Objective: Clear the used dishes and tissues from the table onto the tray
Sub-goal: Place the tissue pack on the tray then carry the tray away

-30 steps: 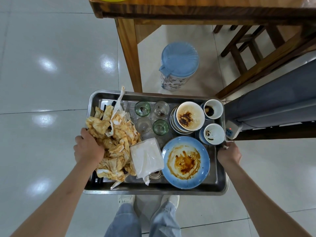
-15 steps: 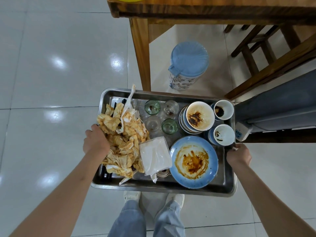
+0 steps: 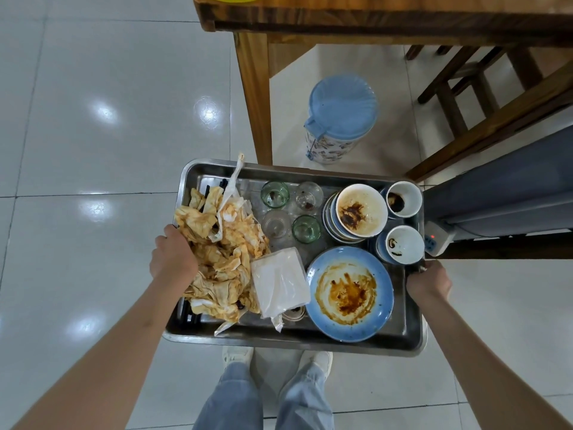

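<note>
Left hand [image 3: 173, 257] gripping the left rim of the metal tray [image 3: 297, 338], right hand [image 3: 429, 282] gripping its right rim. Inside the tray: stained tissues [image 3: 221, 262] heaped along the left side, blue plate [image 3: 350, 293] at near right, stacked bowls [image 3: 356, 212] behind it, four glasses [image 3: 290, 211] mid-far. Beyond the tray's far edge, wooden table [image 3: 372, 13].

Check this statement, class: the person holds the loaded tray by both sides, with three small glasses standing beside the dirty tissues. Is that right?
Not quite. The head view shows four glasses, not three, beside the tissues. The rest stands: the left hand and right hand hold the tray by its sides.
</note>
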Action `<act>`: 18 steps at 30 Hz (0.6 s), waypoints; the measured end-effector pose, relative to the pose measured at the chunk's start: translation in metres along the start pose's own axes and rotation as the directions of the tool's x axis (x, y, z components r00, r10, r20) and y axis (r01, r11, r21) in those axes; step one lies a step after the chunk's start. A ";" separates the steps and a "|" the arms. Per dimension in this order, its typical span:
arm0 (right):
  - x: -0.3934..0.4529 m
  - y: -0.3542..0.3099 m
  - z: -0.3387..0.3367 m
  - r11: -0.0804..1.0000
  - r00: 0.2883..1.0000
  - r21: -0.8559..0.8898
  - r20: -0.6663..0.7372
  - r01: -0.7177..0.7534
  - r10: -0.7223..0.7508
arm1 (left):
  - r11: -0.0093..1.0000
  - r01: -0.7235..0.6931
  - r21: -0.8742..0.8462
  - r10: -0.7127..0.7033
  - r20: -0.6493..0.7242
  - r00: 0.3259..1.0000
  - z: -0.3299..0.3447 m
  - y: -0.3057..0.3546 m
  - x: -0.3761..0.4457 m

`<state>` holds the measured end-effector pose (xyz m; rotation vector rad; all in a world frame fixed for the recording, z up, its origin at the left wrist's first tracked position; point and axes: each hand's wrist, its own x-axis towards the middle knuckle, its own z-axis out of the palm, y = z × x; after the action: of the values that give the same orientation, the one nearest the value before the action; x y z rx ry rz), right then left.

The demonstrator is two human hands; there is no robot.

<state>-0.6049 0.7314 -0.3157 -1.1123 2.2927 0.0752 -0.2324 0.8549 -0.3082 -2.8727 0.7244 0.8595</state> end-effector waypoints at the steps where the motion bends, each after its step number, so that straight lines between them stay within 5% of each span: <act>1: 0.001 0.000 0.000 1.000 1.000 0.000 -0.003 0.000 0.000 | 1.000 0.001 0.002 -0.001 0.002 1.000 0.000 0.000 0.000; 18: 0.006 -0.001 -0.002 0.999 0.998 0.043 -0.059 0.021 -0.018 | 0.999 0.044 -0.006 -0.044 -0.052 0.998 -0.002 0.002 0.005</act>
<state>-0.6083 0.7259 -0.3175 -1.1281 2.3239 -0.0151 -0.2285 0.8507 -0.3093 -2.9135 0.6616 0.7856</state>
